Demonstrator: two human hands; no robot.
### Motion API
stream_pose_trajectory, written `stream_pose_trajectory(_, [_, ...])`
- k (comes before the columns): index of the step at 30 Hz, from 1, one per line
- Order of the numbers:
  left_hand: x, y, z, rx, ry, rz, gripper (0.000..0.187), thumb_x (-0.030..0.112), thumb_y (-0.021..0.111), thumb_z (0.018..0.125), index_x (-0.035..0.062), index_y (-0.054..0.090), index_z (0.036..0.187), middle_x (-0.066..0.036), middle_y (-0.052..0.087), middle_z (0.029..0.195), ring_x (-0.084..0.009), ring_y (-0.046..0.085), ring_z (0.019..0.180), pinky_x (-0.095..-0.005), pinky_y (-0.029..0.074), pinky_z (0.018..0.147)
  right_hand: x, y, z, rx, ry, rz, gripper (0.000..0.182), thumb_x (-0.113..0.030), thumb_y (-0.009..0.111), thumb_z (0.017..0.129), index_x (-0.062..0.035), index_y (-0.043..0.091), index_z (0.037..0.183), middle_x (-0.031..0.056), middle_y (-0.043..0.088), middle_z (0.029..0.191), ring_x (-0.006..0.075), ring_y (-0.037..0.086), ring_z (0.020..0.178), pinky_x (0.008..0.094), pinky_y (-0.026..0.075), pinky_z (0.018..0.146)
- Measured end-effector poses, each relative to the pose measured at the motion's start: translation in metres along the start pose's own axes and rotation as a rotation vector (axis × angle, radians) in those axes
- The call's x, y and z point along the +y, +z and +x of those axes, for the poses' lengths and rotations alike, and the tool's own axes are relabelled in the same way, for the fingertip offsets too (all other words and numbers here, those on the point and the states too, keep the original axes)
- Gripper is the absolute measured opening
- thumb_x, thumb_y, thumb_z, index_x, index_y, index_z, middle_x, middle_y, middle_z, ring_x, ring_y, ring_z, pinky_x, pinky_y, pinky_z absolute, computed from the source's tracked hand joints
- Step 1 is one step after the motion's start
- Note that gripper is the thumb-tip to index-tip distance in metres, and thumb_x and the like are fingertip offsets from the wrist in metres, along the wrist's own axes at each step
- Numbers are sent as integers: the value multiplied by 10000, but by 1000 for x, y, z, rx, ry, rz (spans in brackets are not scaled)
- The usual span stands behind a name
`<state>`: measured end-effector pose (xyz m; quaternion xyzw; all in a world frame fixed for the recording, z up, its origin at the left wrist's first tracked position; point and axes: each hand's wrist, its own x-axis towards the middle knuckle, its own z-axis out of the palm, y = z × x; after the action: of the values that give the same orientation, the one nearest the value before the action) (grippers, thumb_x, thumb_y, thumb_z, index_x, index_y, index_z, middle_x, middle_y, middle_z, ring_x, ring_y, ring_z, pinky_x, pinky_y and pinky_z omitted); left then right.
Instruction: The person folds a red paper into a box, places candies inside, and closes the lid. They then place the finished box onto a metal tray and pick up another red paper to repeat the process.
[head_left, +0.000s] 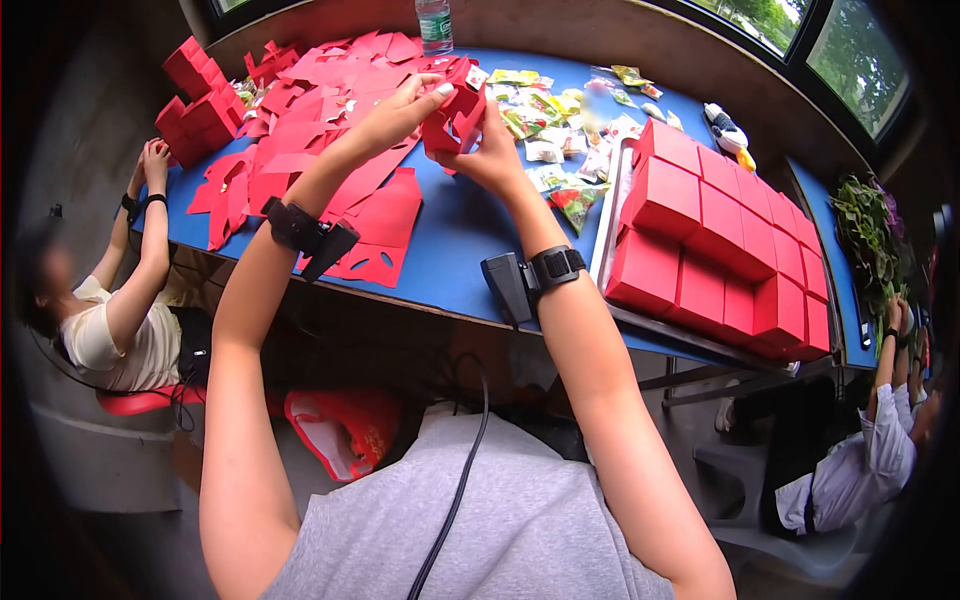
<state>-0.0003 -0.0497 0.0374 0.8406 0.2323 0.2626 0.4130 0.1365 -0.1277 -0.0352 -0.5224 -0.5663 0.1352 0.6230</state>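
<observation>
One cable (469,465) over grey shirt (530,510); two hands (492,156) hold apparently one box (462,108).

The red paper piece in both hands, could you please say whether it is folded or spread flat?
Folded: the red paper piece, between the left hand and right hand, shows angled panels with gaps.

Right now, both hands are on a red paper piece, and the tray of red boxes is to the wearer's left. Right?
Not quite: the tray of red boxes is to the wearer's right, as the head view shows. The left hand and right hand are indeed on a red paper piece.
</observation>
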Motion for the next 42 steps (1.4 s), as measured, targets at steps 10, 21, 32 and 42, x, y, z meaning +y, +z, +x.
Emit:
stream_pose_trajectory(10, [-4,-3,11,43,201,-54,496,286,648,809,44,455,1195,-96,525,1096,-116,551,841,-256,466,725,-1,1,0,66,-51,-103,789,-276,807,575,-42,356,1179,187,522,1124,314,547,1042,385,464,845])
stream_pose_trajectory(21, [8,-7,13,152,371,116,330,236,654,822,-30,552,987,-117,648,859,-169,655,754,-269,508,688,4,1,2,223,-196,-314,886,-248,786,575,-121,249,1269,211,432,1126,391,536,958,436,493,779])
stream_pose_trajectory(32, [-11,0,6,16,413,97,272,230,596,873,2,606,1021,-80,587,1049,-144,537,1019,-280,460,824,-4,0,2,224,-312,-346,910,-244,789,566,-208,230,1282,207,423,1105,389,512,976,440,515,750])
stream_pose_trajectory(42, [-13,11,2,26,504,-167,492,103,609,832,51,401,1275,-116,438,1293,-214,490,1144,-348,426,940,-11,1,2,196,-348,-358,821,-226,781,548,-282,356,1248,212,373,1146,399,481,1046,436,525,766])
